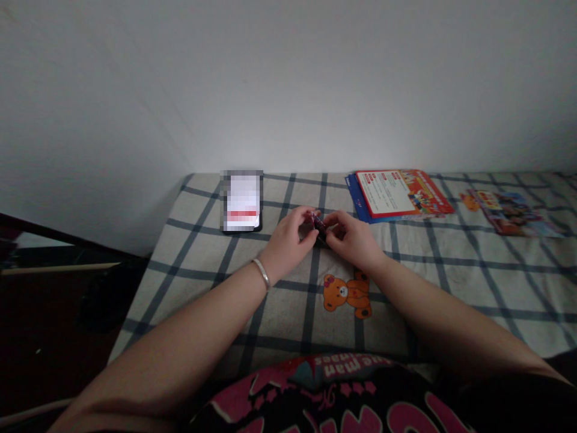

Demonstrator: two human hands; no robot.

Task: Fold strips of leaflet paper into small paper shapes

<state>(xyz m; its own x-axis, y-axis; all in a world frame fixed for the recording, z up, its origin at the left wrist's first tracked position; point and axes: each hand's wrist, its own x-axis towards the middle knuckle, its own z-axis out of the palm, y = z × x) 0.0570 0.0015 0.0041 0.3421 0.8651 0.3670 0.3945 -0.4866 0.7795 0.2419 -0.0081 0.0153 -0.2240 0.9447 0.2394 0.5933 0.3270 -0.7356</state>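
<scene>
Both my hands meet above the checked cloth near the middle of the view, fingers pinched around a small dark piece with pinkish patterned edges (318, 226). It looks like folded printed paper, but my fingers cover much of it. My left hand (295, 234), with a silver bangle (262, 273) on its wrist, grips the piece's left side. On the other side my right hand (349, 237) holds it between thumb and fingers.
A phone (242, 201) with a lit, blurred screen lies on the checked cloth (198, 246) at left. Red and blue printed booklets (401, 192) are stacked at back right. Farther right lies a colourful printed sheet (516, 211). A pale wall (288, 84) rises behind.
</scene>
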